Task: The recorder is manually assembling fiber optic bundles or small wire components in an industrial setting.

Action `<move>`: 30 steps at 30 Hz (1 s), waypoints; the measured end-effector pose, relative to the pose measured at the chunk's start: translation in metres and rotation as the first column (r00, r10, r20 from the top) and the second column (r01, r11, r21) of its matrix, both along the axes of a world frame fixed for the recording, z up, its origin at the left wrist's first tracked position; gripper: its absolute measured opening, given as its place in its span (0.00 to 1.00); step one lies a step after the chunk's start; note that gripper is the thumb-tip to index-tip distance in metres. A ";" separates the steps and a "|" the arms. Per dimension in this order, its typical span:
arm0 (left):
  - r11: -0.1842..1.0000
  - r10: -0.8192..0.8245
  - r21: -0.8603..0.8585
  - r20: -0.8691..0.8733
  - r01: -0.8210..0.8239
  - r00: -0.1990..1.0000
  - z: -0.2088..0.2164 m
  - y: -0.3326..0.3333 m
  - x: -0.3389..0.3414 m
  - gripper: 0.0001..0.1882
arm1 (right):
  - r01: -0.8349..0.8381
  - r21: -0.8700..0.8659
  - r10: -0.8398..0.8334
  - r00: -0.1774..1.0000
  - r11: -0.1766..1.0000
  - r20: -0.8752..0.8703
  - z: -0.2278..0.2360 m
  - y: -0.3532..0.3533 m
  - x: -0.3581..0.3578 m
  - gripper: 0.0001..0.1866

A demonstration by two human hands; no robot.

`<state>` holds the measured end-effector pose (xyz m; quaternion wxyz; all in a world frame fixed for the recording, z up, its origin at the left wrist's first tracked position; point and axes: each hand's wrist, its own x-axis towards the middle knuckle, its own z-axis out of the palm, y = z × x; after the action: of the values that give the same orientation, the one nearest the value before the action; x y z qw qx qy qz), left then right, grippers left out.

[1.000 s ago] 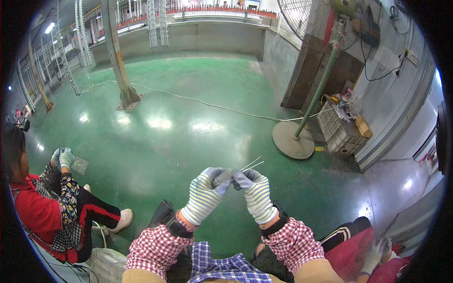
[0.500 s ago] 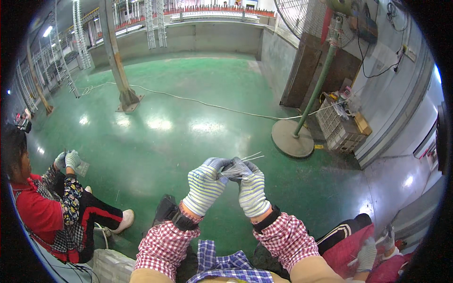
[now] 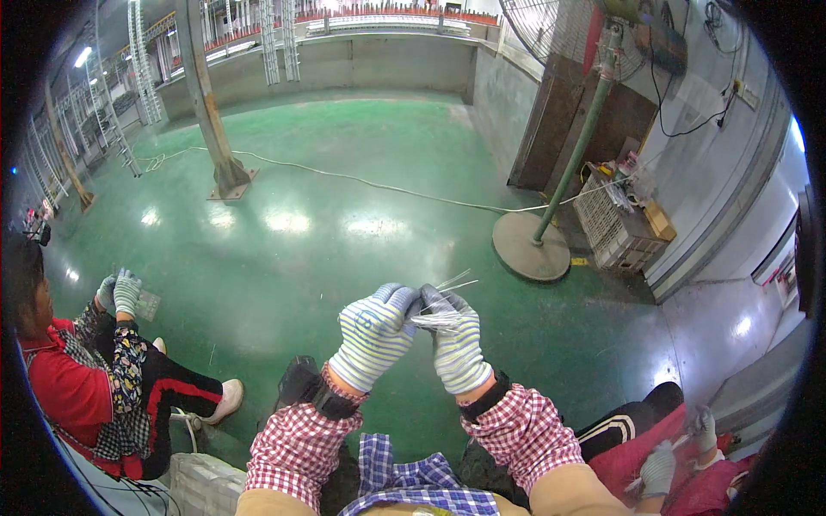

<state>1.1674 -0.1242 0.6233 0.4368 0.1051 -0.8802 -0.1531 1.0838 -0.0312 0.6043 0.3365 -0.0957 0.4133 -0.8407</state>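
Where our two hands come together, our right hand (image 3: 458, 348) grips a bunch of thin wires (image 3: 440, 322), which lies across its gloved fingers with a few ends poking out toward the upper right. Our left hand (image 3: 368, 331) curls in at the left side of the bunch; we cannot tell whether it pinches any strand. We wear red checked sleeves (image 3: 297, 447), and a blue checked cloth (image 3: 430, 497) covers our lap. On our left sits a co-worker in red (image 3: 73, 370); on our right we see another person's gloved hand (image 3: 658, 469). Beyond us, a pale cable (image 3: 344, 176) crosses the green floor (image 3: 361, 138) from near a metal post (image 3: 206, 95) toward a fan stand (image 3: 575, 155) near a crate (image 3: 615, 222).
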 end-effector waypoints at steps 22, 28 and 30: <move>0.999 -0.025 0.033 0.049 0.024 0.998 -0.008 0.000 0.010 0.07 | 0.008 0.085 0.006 0.986 0.996 -0.167 -0.015 0.003 0.002 0.08; -0.619 -0.384 0.760 -0.511 0.197 0.769 -0.010 -0.021 0.024 0.09 | -0.074 0.172 0.121 0.951 0.982 -0.284 0.007 0.013 0.009 0.08; -0.639 -0.386 0.741 -0.540 0.206 0.748 -0.016 -0.018 0.025 0.11 | -0.079 0.152 0.120 0.951 0.985 -0.285 0.012 0.015 0.012 0.07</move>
<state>1.1926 -0.1422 0.6073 -0.0049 0.1081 -0.3038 -0.9466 1.0955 -0.0161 0.6158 0.3194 -0.2165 0.5107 -0.7683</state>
